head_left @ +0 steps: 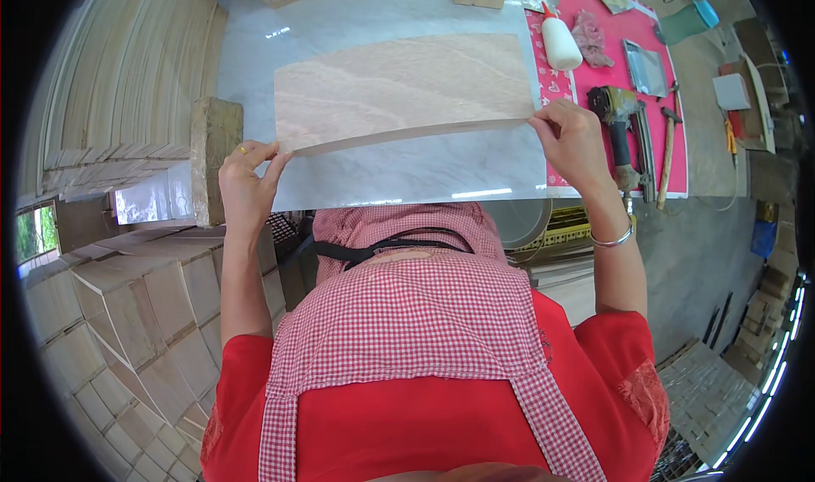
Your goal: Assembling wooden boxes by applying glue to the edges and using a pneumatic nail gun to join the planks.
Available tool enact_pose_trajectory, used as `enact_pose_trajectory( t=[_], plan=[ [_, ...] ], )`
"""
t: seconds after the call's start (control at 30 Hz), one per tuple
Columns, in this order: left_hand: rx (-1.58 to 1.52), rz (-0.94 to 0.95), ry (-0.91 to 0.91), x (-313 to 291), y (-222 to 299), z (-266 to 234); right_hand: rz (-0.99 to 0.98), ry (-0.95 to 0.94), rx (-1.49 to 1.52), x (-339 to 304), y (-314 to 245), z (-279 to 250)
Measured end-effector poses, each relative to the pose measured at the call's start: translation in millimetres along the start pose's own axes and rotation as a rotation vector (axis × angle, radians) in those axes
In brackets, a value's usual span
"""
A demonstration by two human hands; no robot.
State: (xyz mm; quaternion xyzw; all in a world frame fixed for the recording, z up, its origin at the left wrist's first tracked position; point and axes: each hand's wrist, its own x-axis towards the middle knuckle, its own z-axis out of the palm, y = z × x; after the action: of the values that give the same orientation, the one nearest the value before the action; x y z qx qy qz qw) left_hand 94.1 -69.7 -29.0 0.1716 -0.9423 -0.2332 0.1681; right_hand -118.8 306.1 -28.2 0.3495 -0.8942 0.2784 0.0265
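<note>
A thin, pale plywood panel (403, 87) spans the space between my hands, its near edge tilted up a little off the grey marbled tabletop (416, 172). My left hand (250, 176) pinches the panel's near left corner between thumb and fingers; a ring shows on one finger. At the near right corner, my right hand (573, 142) pinches the same panel, with a silver bangle on that wrist. Close by the left hand stands a rough wooden block (216, 155). Just right of the right hand lies a nail gun (624, 129) with a hose at its end.
Tall stacks of thin boards (127, 74) rise at the left. Along the right, a pink sheet (607, 32) bears a white glue bottle (559, 42), a crumpled cloth (592, 39), a hammer (668, 151) and a clear packet (647, 68). Wooden boxes (136, 304) are piled at lower left.
</note>
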Motion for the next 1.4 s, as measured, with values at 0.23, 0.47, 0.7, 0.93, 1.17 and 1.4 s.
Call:
enact_pose_trajectory(
  t=[0.23, 0.47, 0.7, 0.93, 1.17, 1.4],
  plan=[
    [0.183, 0.02, -0.125, 3.6, 6.4, -12.0, 0.029, -0.018, 0.041, -8.2, 11.0, -5.9],
    [0.401, 0.446, 0.02, 48.4, 70.8, -12.0, 0.227, 0.239, -0.388, -69.1, 113.7, -31.9],
    [0.141, 0.675, -0.152, 102.5, 164.4, 101.3, 0.493, 0.058, -0.443, -64.4, 152.1, -32.5],
    [0.131, 0.563, -0.481, 118.9, 174.0, 125.0, 0.819, -0.167, -0.258, -30.5, 106.8, -93.3],
    [0.099, 0.568, -0.399, 117.9, 170.0, 130.6, 0.558, -0.086, 0.18, -42.5, -9.3, -116.9],
    [0.098, 0.561, -0.392, 115.1, 173.8, 127.6, 0.589, -0.197, 0.203, -28.2, -46.8, -109.5]
  ],
)
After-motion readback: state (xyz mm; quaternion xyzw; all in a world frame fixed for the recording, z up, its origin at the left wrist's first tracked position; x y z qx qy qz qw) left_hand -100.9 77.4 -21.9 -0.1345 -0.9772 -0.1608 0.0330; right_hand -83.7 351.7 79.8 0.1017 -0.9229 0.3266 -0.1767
